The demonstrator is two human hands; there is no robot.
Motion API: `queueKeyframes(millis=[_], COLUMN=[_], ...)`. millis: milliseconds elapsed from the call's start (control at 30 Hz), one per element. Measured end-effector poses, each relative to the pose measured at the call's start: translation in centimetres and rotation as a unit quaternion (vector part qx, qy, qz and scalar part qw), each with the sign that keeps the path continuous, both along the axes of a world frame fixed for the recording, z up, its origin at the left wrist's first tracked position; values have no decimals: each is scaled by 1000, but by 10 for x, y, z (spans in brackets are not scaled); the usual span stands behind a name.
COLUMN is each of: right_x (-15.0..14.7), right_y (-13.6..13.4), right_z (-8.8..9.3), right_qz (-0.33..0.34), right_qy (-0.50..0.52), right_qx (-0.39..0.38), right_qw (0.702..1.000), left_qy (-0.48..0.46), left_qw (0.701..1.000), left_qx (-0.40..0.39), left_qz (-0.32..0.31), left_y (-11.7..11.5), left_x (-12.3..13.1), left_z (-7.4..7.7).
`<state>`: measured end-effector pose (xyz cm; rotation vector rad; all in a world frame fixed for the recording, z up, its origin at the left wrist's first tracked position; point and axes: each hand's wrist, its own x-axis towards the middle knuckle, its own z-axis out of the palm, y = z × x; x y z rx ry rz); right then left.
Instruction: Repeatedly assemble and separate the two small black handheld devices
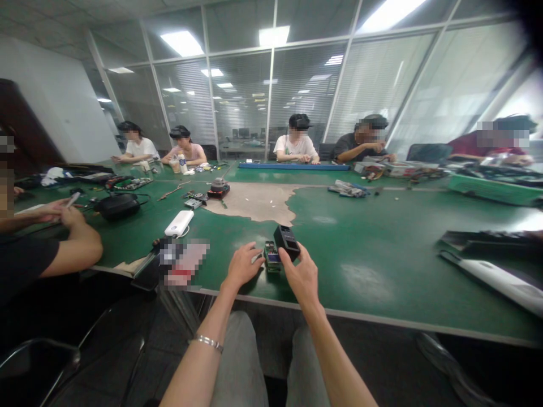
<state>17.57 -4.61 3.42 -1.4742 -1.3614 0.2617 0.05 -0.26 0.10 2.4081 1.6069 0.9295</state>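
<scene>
In the head view, my right hand (302, 272) grips a black rectangular plastic housing (287, 242), which is tilted, with openings in its top face. Just left of and below it, a green circuit board assembly (271, 258) with a dark blue part sits on the green table. My left hand (245, 264) rests at the left side of this board, fingers bent a little and apart. Its fingertips are at or very near the board's edge; whether they touch it I cannot tell. Part of the board is hidden by the housing and my right thumb.
A white power bank (179, 223) and a black pouch (119, 206) lie to the left on the green table (373, 249). Ahead is a torn bare patch (258, 202). A green tray (496, 189) and a white-and-black casing (496, 277) stand right. Several people sit around the table.
</scene>
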Motion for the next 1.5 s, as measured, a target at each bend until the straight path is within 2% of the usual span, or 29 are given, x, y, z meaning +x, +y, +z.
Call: queueKeyframes(millis=[267, 567, 767, 1033, 1333, 1500], right_x=[46, 48, 45, 46, 44, 45], right_y=[-1, -2, -3, -5, -10, -7], right_z=[-29, -49, -50, -49, -45, -38], right_qz=[-51, -77, -108, -98, -85, -80], right_qy=[-66, -153, -179, -193, -179, -128], right_qx=[-39, 1, -8, -34, -28, -43], right_qw=[996, 985, 978, 976, 980, 988], left_qy=[38, 63, 64, 64, 68, 62], left_qw=[999, 997, 997, 997, 997, 997], left_qx=[4, 0, -2, -3, -3, 0], left_qz=[-19, -37, -35, -36, -35, -40], left_y=[-1, -2, -4, -5, -5, -5], left_x=[1, 3, 4, 4, 2, 2], left_z=[6, 9, 10, 10, 10, 9])
